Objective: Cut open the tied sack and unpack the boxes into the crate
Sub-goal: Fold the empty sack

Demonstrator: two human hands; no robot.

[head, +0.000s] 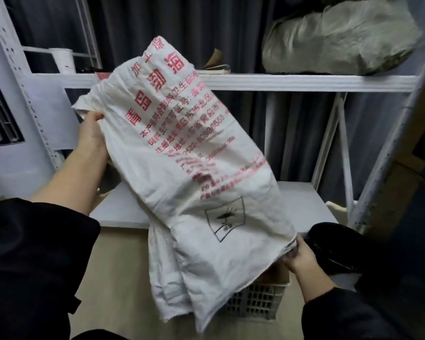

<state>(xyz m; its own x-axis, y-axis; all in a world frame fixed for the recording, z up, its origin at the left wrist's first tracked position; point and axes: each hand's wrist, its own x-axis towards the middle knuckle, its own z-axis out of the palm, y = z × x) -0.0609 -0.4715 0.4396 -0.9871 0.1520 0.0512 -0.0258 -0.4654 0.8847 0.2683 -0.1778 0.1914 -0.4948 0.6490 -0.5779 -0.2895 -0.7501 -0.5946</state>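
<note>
A white woven sack (182, 168) with red print hangs slanted in the air, its far end up at the left and its near end low over the crate. My left hand (92, 133) grips the sack's upper left edge. My right hand (298, 257) grips the lower right corner. Beneath the sack sits a white lattice crate (255, 300), mostly hidden, with a brown cardboard box (279, 273) showing inside it. Whether the sack holds anything I cannot tell.
A white metal shelf rack (304, 82) stands ahead, with a grey-green bundle (339, 40) on its upper board and a low grey board (123, 207) behind the sack. A black bag (334, 249) lies at the right. Pale wood floor (118, 278) lies under the crate.
</note>
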